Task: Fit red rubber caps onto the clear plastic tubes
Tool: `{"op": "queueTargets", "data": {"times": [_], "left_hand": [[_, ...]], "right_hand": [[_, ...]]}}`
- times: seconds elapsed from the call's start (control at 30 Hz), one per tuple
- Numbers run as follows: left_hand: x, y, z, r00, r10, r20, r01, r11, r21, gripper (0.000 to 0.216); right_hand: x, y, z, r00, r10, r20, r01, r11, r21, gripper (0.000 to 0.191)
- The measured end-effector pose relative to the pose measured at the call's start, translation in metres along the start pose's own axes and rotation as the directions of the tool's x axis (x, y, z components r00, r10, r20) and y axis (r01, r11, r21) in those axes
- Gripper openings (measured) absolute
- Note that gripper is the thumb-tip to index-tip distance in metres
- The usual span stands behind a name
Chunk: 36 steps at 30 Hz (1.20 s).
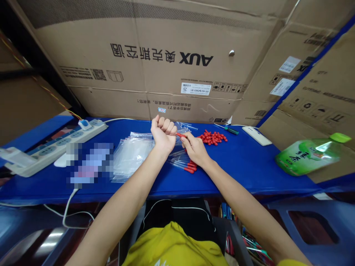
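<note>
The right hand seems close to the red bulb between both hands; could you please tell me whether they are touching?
Touching: the head view shows the right hand pinching one end of the red bulb.

On the table (249, 166), bags (131, 157) lie between the power strip (59, 146) at left and the droppers (180, 162), with bulbs (215, 137) and a bottle (307, 155) farther right.

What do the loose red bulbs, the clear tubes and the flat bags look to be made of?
Loose red bulbs: probably rubber or soft plastic, smooth with a slight sheen.
Clear tubes: glass or rigid plastic; straight, see-through and shiny, which leaves both open.
Flat bags: apparently thin plastic film, glossy, translucent and creased.
</note>
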<state>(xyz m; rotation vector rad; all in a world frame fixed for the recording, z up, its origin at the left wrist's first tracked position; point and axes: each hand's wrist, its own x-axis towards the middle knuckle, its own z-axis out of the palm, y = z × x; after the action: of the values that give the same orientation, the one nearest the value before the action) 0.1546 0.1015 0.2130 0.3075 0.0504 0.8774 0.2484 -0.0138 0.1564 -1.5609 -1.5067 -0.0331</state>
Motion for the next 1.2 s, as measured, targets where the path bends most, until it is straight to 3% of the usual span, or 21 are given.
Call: {"op": "queueTargets", "data": {"times": [0.53, 1.2], "left_hand": [[-0.0034, -0.0043, 0.0051, 0.999, -0.038, -0.017, 0.038, 0.999, 0.000, 0.048], [-0.0005, -0.0054, -0.0006, 1.000, -0.013, -0.016, 0.014, 1.000, 0.009, 0.047]], "right_hand": [[-0.0020, -0.0068, 0.0030, 0.989, -0.116, -0.096, 0.112, 0.992, -0.050, 0.030], [0.0007, -0.0042, 0.0019, 0.991, -0.123, -0.048, 0.121, 0.991, -0.050, 0.025]]}}
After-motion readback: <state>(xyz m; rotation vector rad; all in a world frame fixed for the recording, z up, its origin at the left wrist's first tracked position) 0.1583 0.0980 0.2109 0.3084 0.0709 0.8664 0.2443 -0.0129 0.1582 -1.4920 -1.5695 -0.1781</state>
